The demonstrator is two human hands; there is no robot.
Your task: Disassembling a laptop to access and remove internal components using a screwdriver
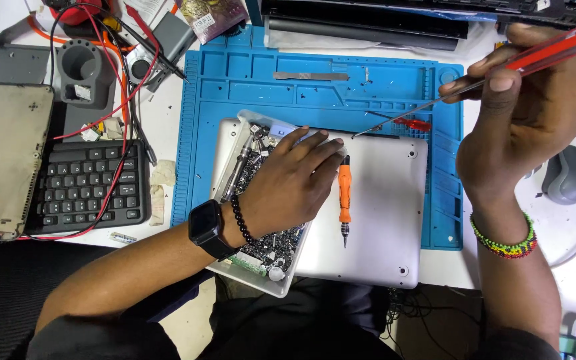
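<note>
my right hand (521,113) pinches the red screwdriver (501,73), its shaft slanting down-left toward the lid (381,207); my left hand (295,183), nearer, rests spread in the tray (235,133).

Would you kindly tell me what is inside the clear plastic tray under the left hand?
The clear plastic tray holds a heap of small screws and metal parts plus a green circuit piece. The left hand covers its middle, so what lies there cannot be seen.

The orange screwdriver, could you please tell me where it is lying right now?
In the head view, the orange screwdriver lies on the silver laptop cover, tip toward the person, just right of the left hand that rests on the clear parts tray.
</note>
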